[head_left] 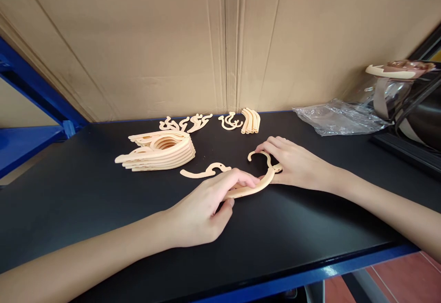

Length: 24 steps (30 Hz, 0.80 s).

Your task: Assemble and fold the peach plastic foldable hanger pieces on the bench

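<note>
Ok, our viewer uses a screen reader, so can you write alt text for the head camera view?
Two bare hands hold a peach plastic hanger piece on a black table: the left hand pinches its curved arm, the right hand rests on its hook end. A stack of similar pieces lies to the left, smaller parts line the cardboard wall, and a clear plastic bag lies at the right.

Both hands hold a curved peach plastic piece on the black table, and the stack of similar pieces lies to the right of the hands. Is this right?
Not quite. The head view shows the stack to the left of the hands, not the right. The left hand and right hand do hold the curved piece on the table.
</note>
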{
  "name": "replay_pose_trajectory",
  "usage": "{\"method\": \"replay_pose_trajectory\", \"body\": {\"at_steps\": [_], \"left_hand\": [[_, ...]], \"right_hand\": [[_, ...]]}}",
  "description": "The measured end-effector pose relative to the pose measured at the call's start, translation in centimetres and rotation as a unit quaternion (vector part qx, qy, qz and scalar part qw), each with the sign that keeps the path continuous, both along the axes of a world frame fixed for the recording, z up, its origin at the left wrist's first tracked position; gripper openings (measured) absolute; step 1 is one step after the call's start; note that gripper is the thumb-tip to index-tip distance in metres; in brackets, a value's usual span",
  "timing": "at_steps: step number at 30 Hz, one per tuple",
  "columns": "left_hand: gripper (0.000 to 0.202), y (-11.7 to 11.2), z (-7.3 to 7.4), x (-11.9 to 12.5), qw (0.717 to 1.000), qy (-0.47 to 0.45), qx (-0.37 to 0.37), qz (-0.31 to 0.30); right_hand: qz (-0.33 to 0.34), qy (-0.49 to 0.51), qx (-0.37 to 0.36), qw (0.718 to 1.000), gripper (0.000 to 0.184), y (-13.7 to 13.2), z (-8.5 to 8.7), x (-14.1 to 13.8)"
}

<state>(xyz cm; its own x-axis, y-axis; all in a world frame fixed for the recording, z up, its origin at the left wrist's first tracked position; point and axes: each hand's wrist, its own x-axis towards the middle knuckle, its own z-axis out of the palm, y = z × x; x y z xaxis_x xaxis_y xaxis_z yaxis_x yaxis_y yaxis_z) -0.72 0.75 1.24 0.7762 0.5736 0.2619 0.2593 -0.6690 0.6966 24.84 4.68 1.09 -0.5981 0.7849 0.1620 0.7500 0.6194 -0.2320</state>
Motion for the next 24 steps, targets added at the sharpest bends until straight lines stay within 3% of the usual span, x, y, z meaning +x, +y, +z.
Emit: {"method": "replay_pose_trajectory", "body": {"at_steps": [7,11,14,17,20,24], "left_hand": [[0.055,0.4,-0.7,0.2,0.998,0.018,0.066,0.006],[0.046,0.6,-0.8,0.2,0.984,0.04,0.156,0.079],[0.04,0.9,-0.9,-0.1,0.946,0.109,0.256,0.164],[0.041,1.1,-1.3,-0.4,0.883,0.213,0.359,0.215],[0.043,0.8,-1.5,-0.6,0.826,0.292,0.418,0.241],[0.042,0.2,-1.3,-0.5,0.79,0.332,0.457,0.24]], "right_hand": [[0.088,0.049,-0.094,0.99,0.051,-0.6,1.2,-0.5],[0.1,0.057,-0.176,0.978,0.056,-0.9,1.8,-0.4],[0.088,0.049,-0.213,0.972,0.058,-1.2,2.2,-0.4],[0.058,0.045,-0.213,0.974,0.053,-1.2,2.4,-0.3],[0.031,0.046,-0.195,0.979,0.044,-1.1,2.2,-0.2],[0.014,0.039,-0.188,0.981,0.037,-0.8,2.0,0.0]]}}
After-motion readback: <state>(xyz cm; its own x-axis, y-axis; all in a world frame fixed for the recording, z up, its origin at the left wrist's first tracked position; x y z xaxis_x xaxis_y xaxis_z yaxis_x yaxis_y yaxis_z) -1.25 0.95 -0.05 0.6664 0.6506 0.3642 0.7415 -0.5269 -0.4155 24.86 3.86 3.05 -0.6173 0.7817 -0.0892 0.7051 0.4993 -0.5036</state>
